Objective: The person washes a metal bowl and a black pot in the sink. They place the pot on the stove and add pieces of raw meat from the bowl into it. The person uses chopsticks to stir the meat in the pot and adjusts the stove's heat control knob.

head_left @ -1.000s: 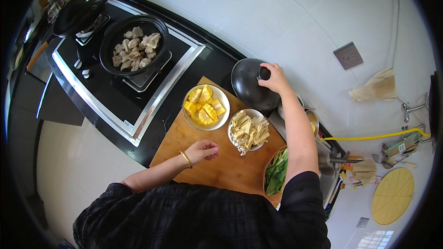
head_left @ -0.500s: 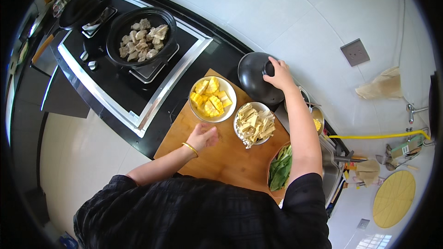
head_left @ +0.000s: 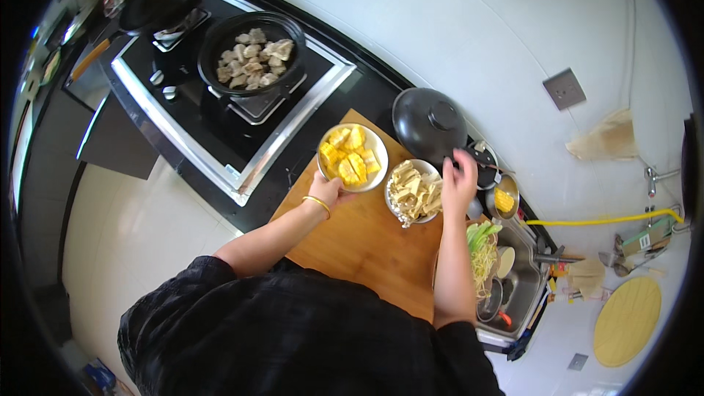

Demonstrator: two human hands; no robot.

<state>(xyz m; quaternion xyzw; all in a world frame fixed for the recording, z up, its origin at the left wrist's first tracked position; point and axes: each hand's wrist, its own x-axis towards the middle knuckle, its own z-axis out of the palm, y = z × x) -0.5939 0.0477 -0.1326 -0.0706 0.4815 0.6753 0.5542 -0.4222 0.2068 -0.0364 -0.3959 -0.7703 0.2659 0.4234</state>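
Note:
My left hand (head_left: 327, 187) grips the near edge of a white bowl (head_left: 380, 169) full of yellow corn pieces (head_left: 350, 155), at the far end of a wooden cutting board (head_left: 367, 264). My right hand (head_left: 460, 180), fingers apart and holding nothing, hovers by a second bowl of cut beige strips (head_left: 415, 192), probably tofu skin, with white mushroom-like bits at its near side. Just beyond, a black pot lid (head_left: 429, 128) with a round knob rests on the counter. Pale meat chunks (head_left: 253, 59) lie in an uncovered black pot (head_left: 213, 51) on the stove.
A black wok (head_left: 165, 0) stands on the far-left burner, its wooden handle pointing toward me. On the right, the sink (head_left: 526, 279) holds leafy greens and sprouts, partly behind my right arm. A metal pan with corn (head_left: 504, 202) sits behind it. A yellow hose (head_left: 601, 218) runs along the wall.
My right hand has let go of the lid's knob and drawn back toward me. My left hand, free before, has taken hold of the corn bowl. The view has shifted somewhat.

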